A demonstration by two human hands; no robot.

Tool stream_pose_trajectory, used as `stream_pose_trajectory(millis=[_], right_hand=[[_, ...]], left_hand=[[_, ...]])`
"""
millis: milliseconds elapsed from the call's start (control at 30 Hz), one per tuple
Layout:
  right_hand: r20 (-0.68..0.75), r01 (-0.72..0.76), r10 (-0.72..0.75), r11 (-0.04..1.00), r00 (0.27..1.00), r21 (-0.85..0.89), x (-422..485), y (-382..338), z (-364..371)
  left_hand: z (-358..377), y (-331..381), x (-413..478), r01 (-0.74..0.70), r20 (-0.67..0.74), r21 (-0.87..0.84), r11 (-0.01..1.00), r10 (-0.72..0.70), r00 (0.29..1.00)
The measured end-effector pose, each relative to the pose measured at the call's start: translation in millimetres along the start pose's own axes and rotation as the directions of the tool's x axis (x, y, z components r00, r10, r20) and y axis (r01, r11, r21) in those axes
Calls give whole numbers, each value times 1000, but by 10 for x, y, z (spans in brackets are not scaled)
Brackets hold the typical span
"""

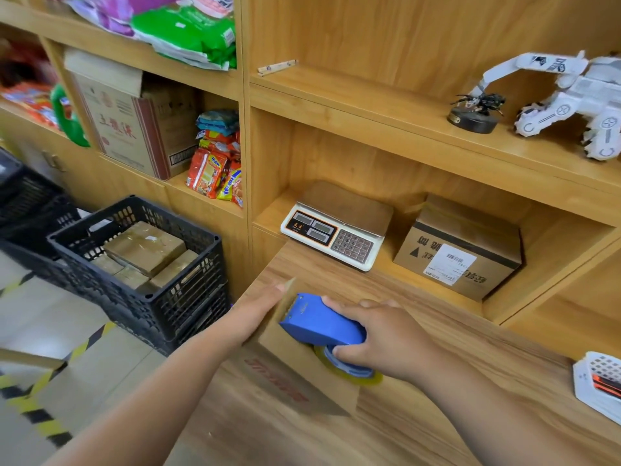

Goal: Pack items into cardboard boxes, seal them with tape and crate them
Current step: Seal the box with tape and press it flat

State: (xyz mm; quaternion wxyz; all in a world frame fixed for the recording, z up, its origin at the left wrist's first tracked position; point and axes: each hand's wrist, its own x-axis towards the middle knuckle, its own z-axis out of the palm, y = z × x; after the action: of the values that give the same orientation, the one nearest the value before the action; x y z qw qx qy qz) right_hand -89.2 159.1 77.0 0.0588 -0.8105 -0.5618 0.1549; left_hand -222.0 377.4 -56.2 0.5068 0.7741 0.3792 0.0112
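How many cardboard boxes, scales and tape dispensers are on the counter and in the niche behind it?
Boxes: 2, the front box and the labelled box
Scales: 1, the white scale
Dispensers: 1, the blue tape dispenser
Total: 4

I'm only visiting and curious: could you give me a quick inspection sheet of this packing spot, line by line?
Surface: wooden counter, with the box being worked on standing on it.
Job's things: cardboard box under a blue tape dispenser; black crate to the left holds sealed boxes.
Clutter: weighing scale and labelled box in the niche behind.
Hands: left hand rests flat against the box's left side; right hand grips the dispenser.
Cables: nothing seen.
Surroundings: shelves with snack packets and a white model; striped floor tape.
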Motion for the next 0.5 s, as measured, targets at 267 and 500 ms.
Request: stream_pose_trajectory(millis=[267,500], right_hand=[[30,9,-6,995,1000,-101,164,-335,-143],[82,-21,34,987,996,-158,118,-279,-189]], left_hand=[[-61,318,-288,129,94,-313,941,-105,990],[118,232,-313,141,180,-391,910,-74,981]])
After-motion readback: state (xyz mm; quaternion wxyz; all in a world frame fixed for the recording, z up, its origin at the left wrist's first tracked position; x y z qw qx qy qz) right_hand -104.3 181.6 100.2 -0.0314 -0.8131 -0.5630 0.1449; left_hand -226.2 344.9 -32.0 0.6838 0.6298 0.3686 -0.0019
